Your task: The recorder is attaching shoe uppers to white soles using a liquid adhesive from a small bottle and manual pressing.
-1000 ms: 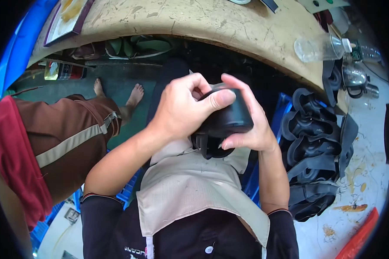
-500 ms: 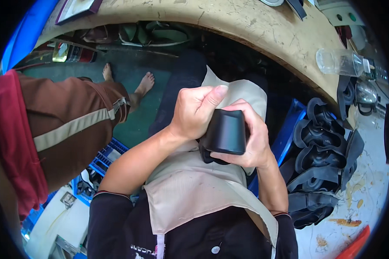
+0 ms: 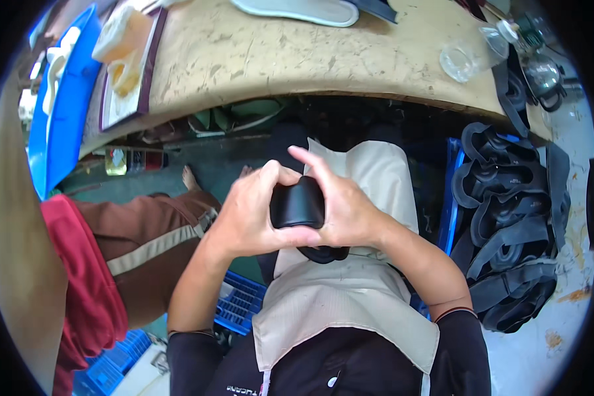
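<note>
Near the centre of the frame, the left hand [image 3: 244, 211] and right hand [image 3: 346, 211] both grip one smooth, black, rounded object [image 3: 297, 206] above a beige cloth apron [image 3: 350, 290]. Fingers and palms cover its sides; its dark lower part, below the hands, is hard to make out. At lower left, the left forearm partly hides a blue slotted plastic basket [image 3: 239, 303]; beside it, one person in brown trousers [image 3: 148, 254] is cut off. At right lie black, strapped, sandal-like pieces [image 3: 508, 178], at least four, overlapping too much for a sure count. Across the top, the worn tan bench [image 3: 297, 59] carries one clear plastic bottle [image 3: 461, 63] and one pale flat sole [image 3: 303, 10], cropped by the upper edge.
</note>
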Demonstrator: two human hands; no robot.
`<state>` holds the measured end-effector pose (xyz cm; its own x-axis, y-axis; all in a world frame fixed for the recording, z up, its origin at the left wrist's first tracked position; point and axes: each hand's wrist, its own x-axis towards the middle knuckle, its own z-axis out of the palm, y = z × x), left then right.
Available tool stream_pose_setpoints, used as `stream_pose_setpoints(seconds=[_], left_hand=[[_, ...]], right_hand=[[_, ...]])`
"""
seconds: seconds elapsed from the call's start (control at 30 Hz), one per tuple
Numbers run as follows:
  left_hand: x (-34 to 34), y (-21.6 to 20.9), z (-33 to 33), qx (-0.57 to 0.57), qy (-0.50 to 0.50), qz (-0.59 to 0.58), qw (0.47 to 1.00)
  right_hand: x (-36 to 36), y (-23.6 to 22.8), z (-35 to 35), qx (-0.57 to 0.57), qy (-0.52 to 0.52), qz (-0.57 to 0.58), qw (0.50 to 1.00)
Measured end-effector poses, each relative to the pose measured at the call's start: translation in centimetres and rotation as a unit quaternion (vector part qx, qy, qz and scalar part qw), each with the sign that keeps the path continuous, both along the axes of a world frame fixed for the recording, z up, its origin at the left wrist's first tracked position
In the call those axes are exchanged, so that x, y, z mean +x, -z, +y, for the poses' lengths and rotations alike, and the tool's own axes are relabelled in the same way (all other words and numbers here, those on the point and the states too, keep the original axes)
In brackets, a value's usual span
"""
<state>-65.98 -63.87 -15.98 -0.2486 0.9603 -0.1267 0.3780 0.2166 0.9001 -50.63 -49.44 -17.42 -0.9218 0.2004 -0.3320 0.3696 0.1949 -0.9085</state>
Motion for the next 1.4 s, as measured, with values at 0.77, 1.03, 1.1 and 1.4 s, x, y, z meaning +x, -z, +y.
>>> stream_pose_setpoints(seconds=[0.77,1.03,1.1,1.4], left_hand=[[0.5,5.9,-0.3,0.183,-0.264,-0.117,0.94],[0.3,7.7,-1.1,0.174,-0.173,0.194,0.95],[0.1,8.9,-1.0,0.249,-0.194,0.266,0.911],[0.2,12.8,-2.6,0.355,-0.216,0.404,0.815]], right_hand=[[-2.5,5.7,1.1,-0.165,0.064,0.159,0.971],[-3.4,8.5,0.0,0.057,0.107,0.225,0.967],[-3.6,8.2,-0.4,0.13,0.113,0.257,0.951],[-3.4,10.2,-3.2,0.359,0.212,0.393,0.819]])
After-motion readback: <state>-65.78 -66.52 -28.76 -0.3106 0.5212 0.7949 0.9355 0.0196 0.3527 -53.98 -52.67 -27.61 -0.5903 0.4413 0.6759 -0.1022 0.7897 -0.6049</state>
